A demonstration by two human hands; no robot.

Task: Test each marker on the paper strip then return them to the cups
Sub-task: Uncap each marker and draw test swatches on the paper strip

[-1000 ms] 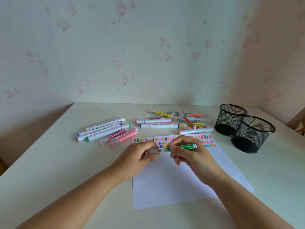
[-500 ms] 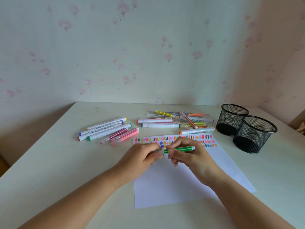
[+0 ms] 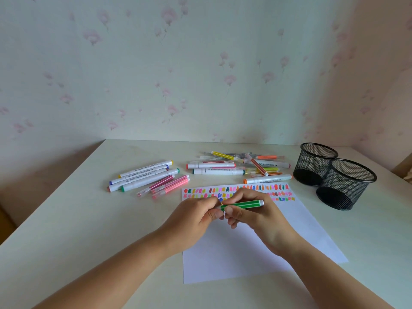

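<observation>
A green striped marker (image 3: 244, 204) lies level between both hands over the white paper (image 3: 249, 248). My right hand (image 3: 256, 216) grips its barrel. My left hand (image 3: 192, 219) pinches the marker's left end, where the cap sits; the cap is hidden by my fingers. Rows of colour swatches (image 3: 276, 188) run along the paper's far edge. Two black mesh cups (image 3: 312, 166) (image 3: 347, 186) stand at the right, both with nothing visible inside.
One group of white and pink markers (image 3: 145, 177) lies left of the paper. A looser pile of markers (image 3: 236, 166) lies beyond the paper's far edge. The table's left edge (image 3: 51, 192) runs diagonally. A papered wall stands behind.
The two hands have closed together along the green marker, and the clear section seen at its left end a second ago is now covered by my left fingers.
</observation>
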